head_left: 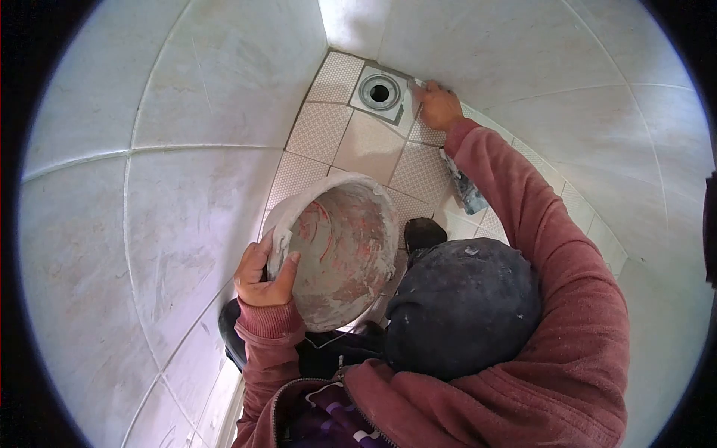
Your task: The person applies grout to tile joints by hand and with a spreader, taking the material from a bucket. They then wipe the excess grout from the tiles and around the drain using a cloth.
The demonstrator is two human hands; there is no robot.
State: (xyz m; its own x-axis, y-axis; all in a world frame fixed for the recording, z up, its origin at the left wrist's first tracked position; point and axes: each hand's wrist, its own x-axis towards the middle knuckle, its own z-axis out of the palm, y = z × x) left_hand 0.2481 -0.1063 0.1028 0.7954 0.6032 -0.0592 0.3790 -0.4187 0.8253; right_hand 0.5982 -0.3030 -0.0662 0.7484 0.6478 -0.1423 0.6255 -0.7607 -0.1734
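My left hand (267, 275) grips the near-left rim of a mortar-smeared bucket (340, 254), thumb inside the wall and fingers outside. The bucket is tilted so its inside shows, with a grey coating and reddish patches. At the far end of the floor my right hand (439, 106) reaches down beside a round floor drain (379, 92) in a square pale frame. Its fingers are bent close together at a narrow pale piece (411, 99) next to the drain; the fingertips are partly hidden. Below that forearm lies a flat grey tool (467, 193), partly covered by the sleeve.
Patterned and plain tiles (367, 142) cover the narrow floor. Large pale wall tiles (202, 201) rise close on the left, with another wall (538, 67) on the right. My dark, dusty knee (463, 306) and shoe tip (425, 233) stand beside the bucket. A wire handle (325, 343) hangs below it.
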